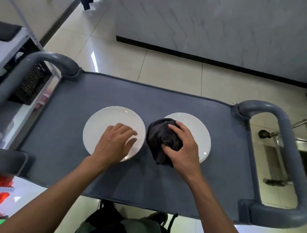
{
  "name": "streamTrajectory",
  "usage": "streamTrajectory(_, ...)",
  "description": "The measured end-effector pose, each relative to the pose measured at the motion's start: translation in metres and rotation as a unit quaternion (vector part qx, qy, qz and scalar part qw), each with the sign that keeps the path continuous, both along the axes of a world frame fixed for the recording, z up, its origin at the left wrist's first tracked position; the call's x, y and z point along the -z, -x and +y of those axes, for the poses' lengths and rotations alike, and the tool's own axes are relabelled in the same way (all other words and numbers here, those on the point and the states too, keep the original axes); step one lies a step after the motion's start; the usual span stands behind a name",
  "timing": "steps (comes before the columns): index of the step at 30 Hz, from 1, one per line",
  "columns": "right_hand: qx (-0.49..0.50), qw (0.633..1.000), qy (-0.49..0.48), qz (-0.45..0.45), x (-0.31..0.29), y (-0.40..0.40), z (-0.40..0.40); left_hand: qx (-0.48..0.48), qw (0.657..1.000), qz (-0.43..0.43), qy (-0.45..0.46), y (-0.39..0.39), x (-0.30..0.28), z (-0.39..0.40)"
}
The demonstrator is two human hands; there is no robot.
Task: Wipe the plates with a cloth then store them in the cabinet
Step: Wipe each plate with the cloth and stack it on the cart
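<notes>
Grey cart top (pixel 84 94) carries two white plates side by side on a tiled kitchen floor. Left hand (pixel 114 142) rests on the left plate (pixel 108 122), fingers loosely bent, gripping nothing. Right hand (pixel 184 146) clutches the dark cloth (pixel 161 135) over the right plate (pixel 196 130). Wiping looks just underway; next, probably circular strokes across the plate.

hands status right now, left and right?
Left hand: open, fingers resting on the left plate, holding nothing.
Right hand: gripping the dark cloth, which lies over the right plate.
</notes>
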State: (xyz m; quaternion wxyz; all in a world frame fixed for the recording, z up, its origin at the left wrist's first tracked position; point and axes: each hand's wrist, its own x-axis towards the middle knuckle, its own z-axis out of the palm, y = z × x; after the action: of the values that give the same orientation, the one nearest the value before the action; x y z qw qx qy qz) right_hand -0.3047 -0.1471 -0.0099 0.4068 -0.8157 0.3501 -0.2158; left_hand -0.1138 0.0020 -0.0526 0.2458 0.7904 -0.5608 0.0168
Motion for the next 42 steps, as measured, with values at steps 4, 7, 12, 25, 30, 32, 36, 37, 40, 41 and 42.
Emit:
streamTrajectory(4, -0.020, 1.000, 0.000, 0.007, 0.001, -0.023, 0.016, -0.068, 0.996, 0.046, 0.032, -0.029, 0.003, 0.019)
streamTrajectory(7, -0.031, 0.999, -0.004, 0.015, 0.002, -0.040, 0.028, -0.103, 0.991, 0.069, 0.040, -0.046, 0.007, 0.033)
streamTrajectory(12, -0.054, 0.998, 0.000, 0.023, 0.005, -0.069, 0.044, -0.146, 0.982, 0.111, 0.038, -0.068, 0.016, 0.052)
streamTrajectory(25, -0.086, 0.996, 0.002, 0.036, 0.012, -0.131, 0.083, -0.249, 0.938, 0.240, 0.004, -0.099, 0.024, 0.082)
streamTrajectory(30, -0.097, 0.994, 0.010, 0.048, 0.019, -0.148, 0.094, -0.297, 0.899, 0.321, -0.032, -0.101, 0.026, 0.076)
streamTrajectory(32, -0.097, 0.993, 0.015, 0.061, 0.023, -0.149, 0.094, -0.310, 0.882, 0.353, -0.044, -0.104, 0.026, 0.074)
streamTrajectory(36, -0.099, 0.991, 0.032, 0.089, 0.028, -0.148, 0.094, -0.326, 0.853, 0.402, -0.064, -0.110, 0.025, 0.068)
streamTrajectory(37, -0.101, 0.990, 0.034, 0.094, 0.029, -0.148, 0.094, -0.328, 0.845, 0.416, -0.072, -0.112, 0.024, 0.066)
streamTrajectory(40, -0.107, 0.988, 0.035, 0.110, 0.030, -0.148, 0.094, -0.327, 0.824, 0.455, -0.088, -0.116, 0.020, 0.062)
streamTrajectory(41, -0.108, 0.987, 0.035, 0.112, 0.030, -0.147, 0.094, -0.326, 0.821, 0.462, -0.087, -0.117, 0.018, 0.061)
streamTrajectory(42, -0.108, 0.987, 0.033, 0.112, 0.030, -0.147, 0.094, -0.323, 0.819, 0.466, -0.084, -0.117, 0.017, 0.061)
